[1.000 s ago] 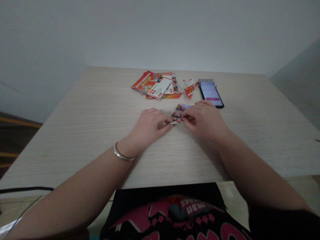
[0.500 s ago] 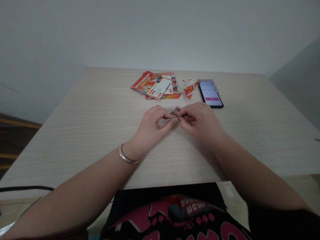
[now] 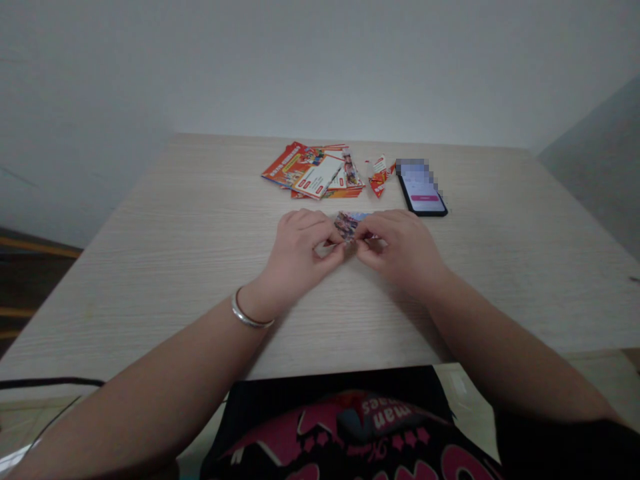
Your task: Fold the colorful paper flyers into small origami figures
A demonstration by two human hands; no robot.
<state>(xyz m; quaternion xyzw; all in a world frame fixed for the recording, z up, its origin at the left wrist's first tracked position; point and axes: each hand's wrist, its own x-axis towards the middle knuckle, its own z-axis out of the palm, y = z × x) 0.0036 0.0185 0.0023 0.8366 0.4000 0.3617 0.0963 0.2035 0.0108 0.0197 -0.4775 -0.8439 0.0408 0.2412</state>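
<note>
Between my two hands is a small printed packet (image 3: 345, 224) with a colourful picture on its face. My left hand (image 3: 307, 243) pinches its near edge between thumb and forefinger. Close beside it, my right hand (image 3: 400, 243) pinches the same edge, with its fingers curled in. The fingertips of both hands are almost touching, and they hide part of the packet. Just beyond the hands lies a stack of red and white printed packets (image 3: 313, 175). To the right of that stack is a crumpled, torn red and clear wrapper (image 3: 379, 180).
A phone (image 3: 423, 190) with a lit screen lies at the right, beside the wrapper. All this rests on a pale wood-grain table (image 3: 175, 267) that meets a wall (image 3: 325, 73). A black cable (image 3: 50, 383) runs at the lower left.
Both hands have shifted slightly left and toward me. The gap between the fingertips is a little wider, and more of the packet's picture shows between and behind the hands.
</note>
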